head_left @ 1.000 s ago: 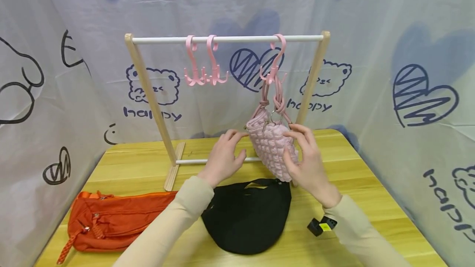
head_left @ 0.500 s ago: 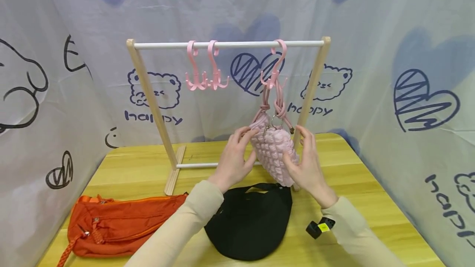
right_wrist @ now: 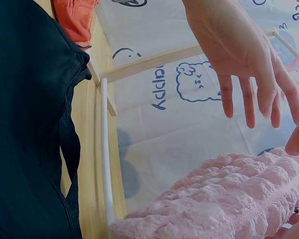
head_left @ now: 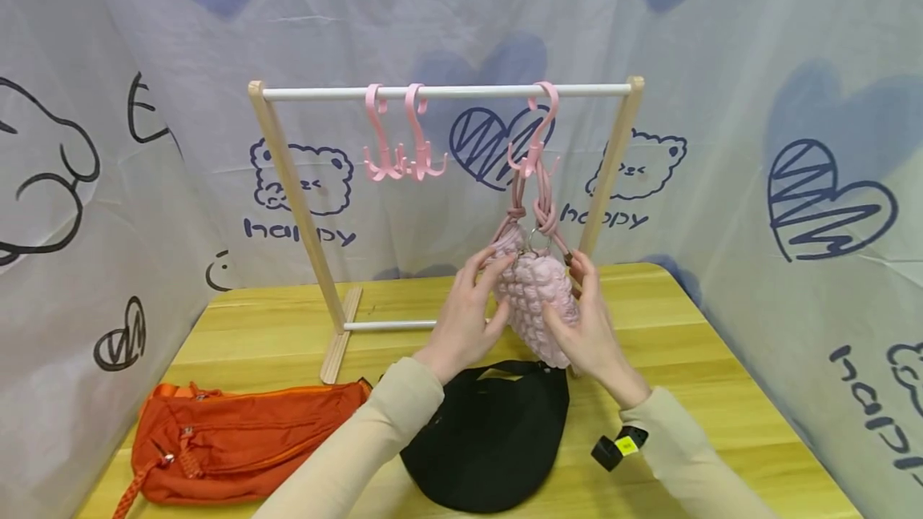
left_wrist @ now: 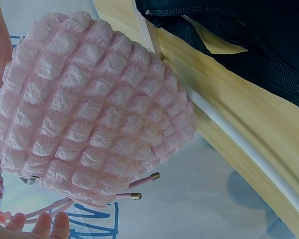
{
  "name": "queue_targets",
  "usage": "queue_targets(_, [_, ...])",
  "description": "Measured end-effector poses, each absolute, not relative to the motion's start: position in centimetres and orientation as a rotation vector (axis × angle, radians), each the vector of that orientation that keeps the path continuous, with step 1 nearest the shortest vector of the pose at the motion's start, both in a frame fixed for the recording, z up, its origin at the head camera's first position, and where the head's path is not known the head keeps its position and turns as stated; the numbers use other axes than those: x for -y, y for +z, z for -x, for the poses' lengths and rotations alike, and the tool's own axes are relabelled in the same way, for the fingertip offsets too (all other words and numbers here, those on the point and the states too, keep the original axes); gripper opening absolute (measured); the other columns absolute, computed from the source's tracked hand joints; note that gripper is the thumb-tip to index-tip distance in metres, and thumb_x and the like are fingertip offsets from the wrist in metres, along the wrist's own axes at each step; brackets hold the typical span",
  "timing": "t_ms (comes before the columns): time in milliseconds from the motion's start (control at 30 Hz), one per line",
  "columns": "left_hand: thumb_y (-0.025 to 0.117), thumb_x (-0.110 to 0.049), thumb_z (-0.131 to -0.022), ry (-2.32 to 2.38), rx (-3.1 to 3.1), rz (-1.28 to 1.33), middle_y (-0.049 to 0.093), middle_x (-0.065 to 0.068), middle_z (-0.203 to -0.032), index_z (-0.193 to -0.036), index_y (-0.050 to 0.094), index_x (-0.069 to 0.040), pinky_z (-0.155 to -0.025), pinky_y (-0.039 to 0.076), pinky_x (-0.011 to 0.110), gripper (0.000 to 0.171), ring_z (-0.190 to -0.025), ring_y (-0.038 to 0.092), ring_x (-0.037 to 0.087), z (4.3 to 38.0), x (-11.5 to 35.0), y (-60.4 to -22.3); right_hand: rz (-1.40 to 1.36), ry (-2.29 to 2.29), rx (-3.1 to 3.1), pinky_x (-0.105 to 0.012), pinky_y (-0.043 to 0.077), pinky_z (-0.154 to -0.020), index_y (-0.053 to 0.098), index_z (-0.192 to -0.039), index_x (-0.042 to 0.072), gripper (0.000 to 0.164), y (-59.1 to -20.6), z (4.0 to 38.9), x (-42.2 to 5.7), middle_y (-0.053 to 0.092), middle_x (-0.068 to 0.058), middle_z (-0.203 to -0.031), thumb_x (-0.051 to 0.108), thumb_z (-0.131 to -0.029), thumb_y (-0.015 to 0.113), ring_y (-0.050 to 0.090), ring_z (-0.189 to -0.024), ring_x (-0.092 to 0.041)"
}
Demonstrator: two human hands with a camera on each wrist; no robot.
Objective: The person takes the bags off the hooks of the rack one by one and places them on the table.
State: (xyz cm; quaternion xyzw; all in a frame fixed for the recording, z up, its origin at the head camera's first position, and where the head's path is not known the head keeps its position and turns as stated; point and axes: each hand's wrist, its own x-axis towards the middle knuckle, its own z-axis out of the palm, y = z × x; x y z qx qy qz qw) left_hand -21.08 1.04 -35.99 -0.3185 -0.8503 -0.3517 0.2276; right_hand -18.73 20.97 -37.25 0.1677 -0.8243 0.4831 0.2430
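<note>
A pink puffy quilted handbag (head_left: pixel 537 303) hangs by its knotted cord handles from a pink hook (head_left: pixel 531 158) on the rack. My right hand (head_left: pixel 591 335) holds its right edge, thumb on the front and fingers around the side near the strap end. At its left my left hand (head_left: pixel 469 315) is raised with fingers extended, overlapping the upper corner in the head view. In the right wrist view, the left hand (right_wrist: pixel 244 64) hangs over the bag with straight fingers and a gap beneath. The bubbled face of the handbag (left_wrist: pixel 89 104) fills much of the left wrist view.
A white-railed wooden rack (head_left: pixel 461 92) stands on the wooden table (head_left: pixel 685 359). Two more pink hooks (head_left: pixel 400 158) hang to the left. In front lie a black bag (head_left: pixel 490 447) and a red-orange zipped bag (head_left: pixel 238 443). Printed curtains surround the table.
My left hand has moved right, up to the handbag's left side. The right hand has closed in around its right edge. Meanwhile the head view has shifted slightly.
</note>
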Motion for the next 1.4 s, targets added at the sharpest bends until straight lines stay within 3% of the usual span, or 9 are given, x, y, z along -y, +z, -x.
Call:
queue_targets(200, [0.062,-0.01,-0.097,-0.978,2.359,0.885,0.03,0.014,-0.161,-0.151,0.041,-0.021,-0.109,0.047,0.053,0.06,-0.141,0.042,0.038,20.9,-1.2,-36.1,-0.424,1.396,2.29,-0.067,0.03,-0.117,0.013,-0.158,0.01,0.082,-36.9,18.4,-20.7,0.026,-0.028,-0.159,0.003,-0.093,0.064,0.031,-0.147,-0.048])
queue_targets(400, [0.06,-0.013,-0.098,-0.983,2.394,0.883,0.027,0.014,-0.163,-0.153,0.039,-0.023,-0.112,0.043,0.054,0.06,-0.144,0.039,0.038,20.7,-1.6,-36.1,-0.403,1.47,2.296,-0.066,0.026,-0.119,0.01,-0.157,0.006,0.081,-36.9,18.4,-20.5,0.021,-0.03,-0.161,0.004,-0.095,0.062,0.026,-0.149,-0.047])
queue_targets(700, [0.057,-0.017,-0.1,-1.021,2.406,0.888,0.027,0.013,-0.162,-0.155,0.037,-0.023,-0.101,0.05,0.052,0.059,-0.138,0.044,0.039,20.5,-2.5,-36.3,-0.415,1.621,2.273,-0.063,0.031,-0.117,0.009,-0.157,0.005,0.081,-37.1,18.3,-20.5,0.034,-0.032,-0.154,-0.002,-0.094,0.059,0.037,-0.142,-0.045])
queue_targets(1067, [0.056,-0.021,-0.101,-1.082,2.451,0.878,0.026,0.014,-0.163,-0.156,0.036,-0.022,-0.11,0.045,0.052,0.058,-0.145,0.039,0.035,20.6,-2.6,-36.4,-0.426,1.733,2.296,-0.065,0.035,-0.114,0.009,-0.158,0.006,0.076,-37.2,18.0,-20.0,0.04,-0.034,-0.149,-0.001,-0.098,0.056,0.043,-0.138,-0.05])
queue_targets(1333, [0.051,-0.023,-0.104,-1.172,2.481,0.852,0.025,0.012,-0.163,-0.159,0.029,-0.022,-0.106,0.049,0.05,0.06,-0.133,0.052,0.036,20.5,-2.0,-36.9,-0.51,1.812,2.262,-0.06,0.036,-0.115,0.015,-0.156,0.002,0.071,-37.4,17.8,-19.3,0.046,-0.034,-0.146,-0.009,-0.095,0.05,0.045,-0.136,-0.047])
queue_targets(1400, [0.051,-0.024,-0.103,-1.197,2.482,0.851,0.024,0.012,-0.164,-0.16,0.027,-0.023,-0.104,0.05,0.05,0.062,-0.128,0.056,0.036,20.6,-1.7,-37.0,-0.54,1.83,2.257,-0.051,0.041,-0.114,0.017,-0.155,0.001,0.069,-37.5,17.8,-19.2,0.048,-0.034,-0.144,-0.01,-0.095,0.049,0.047,-0.135,-0.047])
